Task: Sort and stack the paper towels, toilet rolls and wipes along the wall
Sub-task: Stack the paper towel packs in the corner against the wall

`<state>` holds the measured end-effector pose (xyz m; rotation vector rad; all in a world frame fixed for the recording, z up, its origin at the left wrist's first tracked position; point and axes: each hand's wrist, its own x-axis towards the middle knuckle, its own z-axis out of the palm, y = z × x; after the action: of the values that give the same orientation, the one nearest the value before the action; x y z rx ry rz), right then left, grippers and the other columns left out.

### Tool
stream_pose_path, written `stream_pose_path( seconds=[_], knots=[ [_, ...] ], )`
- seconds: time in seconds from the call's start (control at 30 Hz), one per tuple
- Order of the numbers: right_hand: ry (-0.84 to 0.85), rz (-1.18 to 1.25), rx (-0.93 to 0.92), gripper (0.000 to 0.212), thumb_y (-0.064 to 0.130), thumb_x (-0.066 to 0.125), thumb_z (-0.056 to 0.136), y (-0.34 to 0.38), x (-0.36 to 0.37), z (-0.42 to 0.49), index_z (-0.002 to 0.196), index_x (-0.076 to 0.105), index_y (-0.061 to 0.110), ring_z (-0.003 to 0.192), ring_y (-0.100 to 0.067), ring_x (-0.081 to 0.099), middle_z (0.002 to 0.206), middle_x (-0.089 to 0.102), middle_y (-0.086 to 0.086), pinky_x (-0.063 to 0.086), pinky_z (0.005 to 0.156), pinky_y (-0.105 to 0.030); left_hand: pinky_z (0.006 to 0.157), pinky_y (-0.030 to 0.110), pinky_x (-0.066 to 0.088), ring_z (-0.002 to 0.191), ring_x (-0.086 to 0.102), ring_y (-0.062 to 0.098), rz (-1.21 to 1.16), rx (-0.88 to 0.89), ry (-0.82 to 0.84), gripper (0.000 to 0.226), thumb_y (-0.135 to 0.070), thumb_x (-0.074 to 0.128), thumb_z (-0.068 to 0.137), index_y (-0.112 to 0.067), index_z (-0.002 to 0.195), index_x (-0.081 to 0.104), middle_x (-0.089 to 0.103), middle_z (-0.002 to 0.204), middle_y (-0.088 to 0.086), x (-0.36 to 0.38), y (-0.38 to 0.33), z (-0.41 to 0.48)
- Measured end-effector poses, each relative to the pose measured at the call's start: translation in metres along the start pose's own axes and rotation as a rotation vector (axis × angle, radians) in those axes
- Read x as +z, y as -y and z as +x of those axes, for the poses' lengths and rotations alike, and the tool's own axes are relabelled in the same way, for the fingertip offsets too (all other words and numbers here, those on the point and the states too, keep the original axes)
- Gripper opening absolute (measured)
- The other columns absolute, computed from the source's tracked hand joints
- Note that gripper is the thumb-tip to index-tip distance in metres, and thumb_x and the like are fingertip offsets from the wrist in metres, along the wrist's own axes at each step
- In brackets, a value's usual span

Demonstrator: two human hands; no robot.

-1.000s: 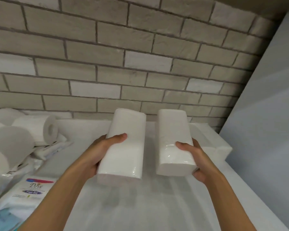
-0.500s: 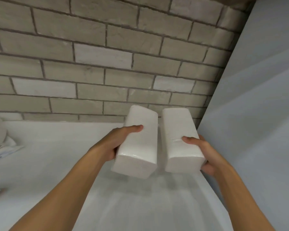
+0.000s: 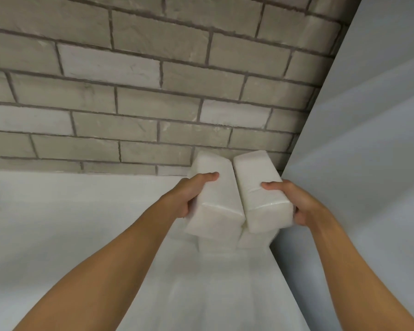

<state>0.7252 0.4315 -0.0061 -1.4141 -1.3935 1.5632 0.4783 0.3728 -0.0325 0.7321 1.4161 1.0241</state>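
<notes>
**Two packs of paper towels poised over the corner stack**

Nearest me, the left forearm point(image 3: 120, 254) and the right forearm point(image 3: 344, 259) stretch well out and converge on the corner. At their ends, the left hand point(image 3: 189, 197) clasps the left pack point(image 3: 215, 201) from its outer side. Its thumb lies flat across the top face, and the other fingers are out of sight beneath. The right hand point(image 3: 294, 201) grasps the right pack point(image 3: 261, 194) in mirror fashion, thumb on top and fingers hidden round the outer flank. Between the two thumbs the packs' inner long edges sit close together, and both packs look slightly tilted rather than level.

Directly under the grips, a lower pair of packs point(image 3: 213, 244) lies on the white surface point(image 3: 81, 211), with only their near ends peeping out. Whether the held packs touch them yet I cannot tell.

To my eye this is the setting-down step. Doing it well means levelling both packs, lining their near ends up with the layer under the palms, and lowering them together so neither shoves the other sideways. The wrap looks slippery, so I'd let go only once the weight is fully resting. The right fingers have little room, because the grey side panel point(image 3: 368, 139) stands just outside that hand. Drawing them back towards the body seems safer than pulling them outward.

Beyond the thumbs, the brick wall point(image 3: 129, 103) rises just behind the packs' far ends.
</notes>
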Motion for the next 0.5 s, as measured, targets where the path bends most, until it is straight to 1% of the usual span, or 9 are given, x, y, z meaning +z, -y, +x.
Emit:
stream_pose_path(
  seconds=[0.07,0.13,0.23,0.3,0.37,0.43,0.5],
  knots=[
    [-0.002,0.002,0.026,0.026,0.027,0.075,0.078,-0.001,-0.006,0.012,0.102,0.07,0.018,0.087,-0.028,0.071,0.093,0.076,-0.009,0.055,0.082,-0.04,0.095,0.037,0.052,0.099,0.07,0.023,-0.018,-0.007,-0.04,0.102,-0.068,0.083,0.038,-0.018,0.124,0.059,0.072,0.11,0.001,0.007,0.001,0.016],
    [-0.006,0.004,0.074,0.033,0.029,0.078,0.075,-0.003,-0.012,0.023,0.103,0.07,0.015,0.093,-0.03,0.07,0.097,0.076,-0.011,0.055,0.087,-0.043,0.092,0.036,0.053,0.098,0.07,0.024,-0.038,-0.003,-0.068,0.107,-0.071,0.081,0.038,-0.016,0.128,0.056,0.071,0.111,0.002,0.014,0.004,0.028],
    [0.002,0.007,0.131,0.047,0.034,0.082,0.068,-0.006,-0.018,0.036,0.109,0.07,0.012,0.097,-0.032,0.07,0.101,0.074,-0.014,0.054,0.091,-0.045,0.092,0.038,0.054,0.097,0.071,0.029,-0.071,0.007,-0.087,0.097,-0.072,0.077,0.044,-0.014,0.121,0.06,0.073,0.108,0.009,0.02,0.007,0.039],
    [-0.002,0.016,0.139,0.052,0.034,0.083,0.067,-0.008,-0.021,0.045,0.112,0.069,0.011,0.099,-0.032,0.07,0.103,0.074,-0.015,0.054,0.092,-0.046,0.094,0.041,0.053,0.095,0.072,0.028,-0.083,0.007,-0.097,0.089,-0.071,0.076,0.047,-0.016,0.115,0.064,0.075,0.103,0.007,0.021,0.009,0.046],
    [-0.006,0.039,0.133,0.055,0.034,0.083,0.067,-0.01,-0.024,0.051,0.115,0.068,0.011,0.1,-0.033,0.07,0.104,0.074,-0.015,0.054,0.091,-0.047,0.094,0.042,0.053,0.094,0.071,0.027,-0.088,0.009,-0.099,0.08,-0.069,0.074,0.054,-0.017,0.114,0.065,0.075,0.101,0.005,0.023,0.009,0.05],
    [0.001,0.055,0.118,0.057,0.035,0.082,0.067,-0.014,-0.026,0.056,0.117,0.068,0.012,0.1,-0.032,0.07,0.106,0.073,-0.015,0.055,0.089,-0.046,0.093,0.039,0.053,0.095,0.07,0.025,-0.083,0.015,-0.106,0.071,-0.066,0.071,0.065,-0.017,0.115,0.064,0.074,0.102,0.004,0.025,0.01,0.052],
    [0.002,0.065,0.107,0.052,0.036,0.08,0.069,-0.018,-0.026,0.059,0.115,0.068,0.014,0.097,-0.031,0.07,0.104,0.074,-0.013,0.055,0.085,-0.044,0.095,0.038,0.051,0.096,0.067,0.025,-0.068,0.013,-0.116,0.067,-0.066,0.068,0.071,-0.017,0.117,0.062,0.072,0.105,0.004,0.026,0.01,0.054]
  ],
)
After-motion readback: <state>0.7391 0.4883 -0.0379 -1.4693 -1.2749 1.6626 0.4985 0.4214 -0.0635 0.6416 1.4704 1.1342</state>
